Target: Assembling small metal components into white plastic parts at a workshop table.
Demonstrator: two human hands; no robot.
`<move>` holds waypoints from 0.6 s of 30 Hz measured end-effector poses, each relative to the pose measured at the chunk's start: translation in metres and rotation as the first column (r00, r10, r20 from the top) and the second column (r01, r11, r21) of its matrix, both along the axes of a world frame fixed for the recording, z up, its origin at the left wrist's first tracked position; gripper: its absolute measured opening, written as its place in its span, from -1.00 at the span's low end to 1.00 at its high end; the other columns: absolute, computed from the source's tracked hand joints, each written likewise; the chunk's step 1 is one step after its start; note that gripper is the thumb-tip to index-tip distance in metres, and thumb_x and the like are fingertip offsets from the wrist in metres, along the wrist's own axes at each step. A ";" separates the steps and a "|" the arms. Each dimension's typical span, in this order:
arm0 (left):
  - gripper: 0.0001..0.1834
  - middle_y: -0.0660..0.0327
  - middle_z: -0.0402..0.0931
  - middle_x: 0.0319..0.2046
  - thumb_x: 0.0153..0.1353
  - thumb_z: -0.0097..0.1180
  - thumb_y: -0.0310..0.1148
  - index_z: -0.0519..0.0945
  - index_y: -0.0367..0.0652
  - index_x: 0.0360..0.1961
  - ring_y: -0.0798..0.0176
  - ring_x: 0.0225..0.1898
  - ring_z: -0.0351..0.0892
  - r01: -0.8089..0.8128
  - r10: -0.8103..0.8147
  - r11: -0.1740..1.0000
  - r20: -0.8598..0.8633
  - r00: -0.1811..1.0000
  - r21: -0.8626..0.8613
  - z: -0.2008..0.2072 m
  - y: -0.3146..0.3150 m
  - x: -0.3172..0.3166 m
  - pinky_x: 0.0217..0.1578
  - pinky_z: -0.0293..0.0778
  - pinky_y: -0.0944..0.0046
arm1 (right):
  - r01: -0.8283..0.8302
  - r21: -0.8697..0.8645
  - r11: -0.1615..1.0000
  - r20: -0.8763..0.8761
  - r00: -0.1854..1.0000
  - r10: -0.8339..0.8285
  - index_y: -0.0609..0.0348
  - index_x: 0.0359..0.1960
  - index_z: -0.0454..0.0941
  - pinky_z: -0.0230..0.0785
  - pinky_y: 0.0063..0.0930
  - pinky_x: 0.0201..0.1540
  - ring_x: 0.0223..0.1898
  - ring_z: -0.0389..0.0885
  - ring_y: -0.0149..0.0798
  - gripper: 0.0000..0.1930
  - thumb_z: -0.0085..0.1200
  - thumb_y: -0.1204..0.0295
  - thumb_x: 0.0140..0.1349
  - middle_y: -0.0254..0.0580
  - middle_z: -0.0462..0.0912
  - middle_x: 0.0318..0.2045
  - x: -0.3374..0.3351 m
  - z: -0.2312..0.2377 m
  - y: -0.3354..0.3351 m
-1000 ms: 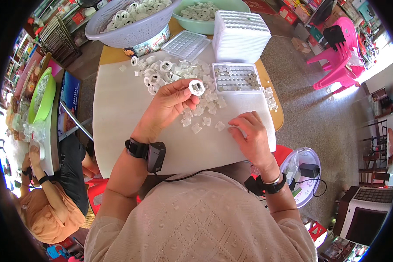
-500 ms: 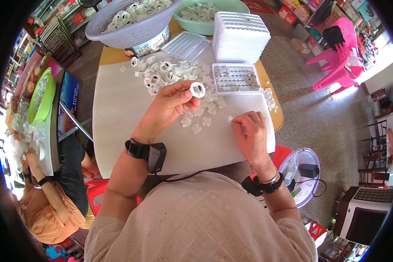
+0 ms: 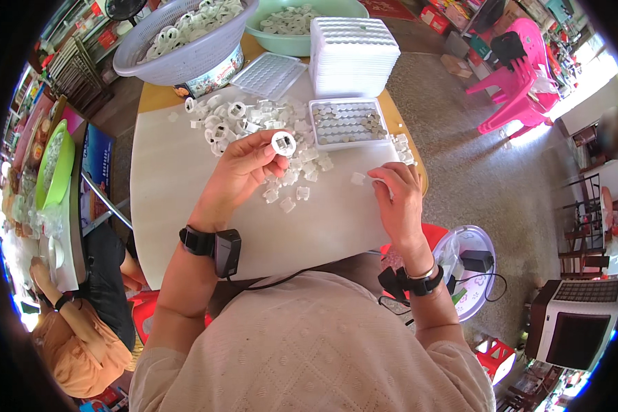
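Note:
My left hand [image 3: 244,170] pinches a round white plastic part [image 3: 283,143] between thumb and fingertips, above the table. A small dark rectangular fitting shows in the middle of its face. My right hand [image 3: 399,206] is low over the table's right side, thumb and index finger bent together. At their tips is a small translucent plastic piece [image 3: 358,178], which they seem to grip by its edge. Just beyond my left hand lies a pile of white round parts [image 3: 220,127], and translucent pieces [image 3: 288,204] lie scattered nearer to me.
A white tray [image 3: 347,142] with small round discs stands beyond my right hand, before a tall stack of white trays [image 3: 353,62]. A lavender basket [image 3: 185,62] and a green basin [image 3: 288,42] hold more parts. Another person [image 3: 82,343] sits at the left.
The whole view has shifted, so the table appears farther left. My right hand has drawn rightward and slightly away over the table; more of the translucent piece shows. My left hand keeps its round part.

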State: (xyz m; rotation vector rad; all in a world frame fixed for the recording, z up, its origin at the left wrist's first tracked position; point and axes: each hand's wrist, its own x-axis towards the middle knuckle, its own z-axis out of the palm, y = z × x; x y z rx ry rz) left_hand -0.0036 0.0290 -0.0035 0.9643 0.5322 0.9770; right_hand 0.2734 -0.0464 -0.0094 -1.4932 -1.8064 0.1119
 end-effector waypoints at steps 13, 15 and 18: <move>-0.65 0.22 0.56 -0.26 0.32 0.02 -0.40 0.47 -0.30 0.09 0.38 -0.26 0.52 0.045 -0.045 0.999 -0.039 0.998 0.001 0.005 -0.003 0.000 -0.24 0.44 0.39 | -0.258 -0.064 0.964 -0.116 0.961 0.249 0.18 -0.38 0.61 0.37 -0.36 -0.25 -0.36 0.52 -0.18 -0.88 0.16 0.61 0.01 -0.23 0.60 -0.43 -0.004 0.003 0.019; -0.65 0.24 0.56 -0.23 0.32 0.03 -0.39 0.47 -0.28 0.09 0.39 -0.25 0.53 0.022 -0.024 0.999 -0.051 0.998 -0.041 0.014 -0.009 0.007 -0.22 0.45 0.39 | -0.251 -0.138 0.958 -0.321 0.927 0.196 0.22 -0.37 0.60 0.40 -0.44 -0.36 -0.41 0.55 -0.23 -0.91 0.14 0.63 0.07 -0.19 0.60 -0.45 -0.017 0.014 0.013; -0.63 0.22 0.56 -0.18 0.31 0.06 -0.37 0.46 -0.28 0.11 0.37 -0.20 0.55 0.061 -0.063 0.998 -0.071 0.995 -0.027 0.011 -0.008 0.005 -0.16 0.47 0.36 | -0.267 -0.174 0.948 -0.556 0.821 0.129 0.24 -0.35 0.59 0.40 -0.50 -0.39 -0.41 0.56 -0.28 -0.90 0.13 0.64 0.09 -0.18 0.59 -0.45 -0.035 0.029 0.012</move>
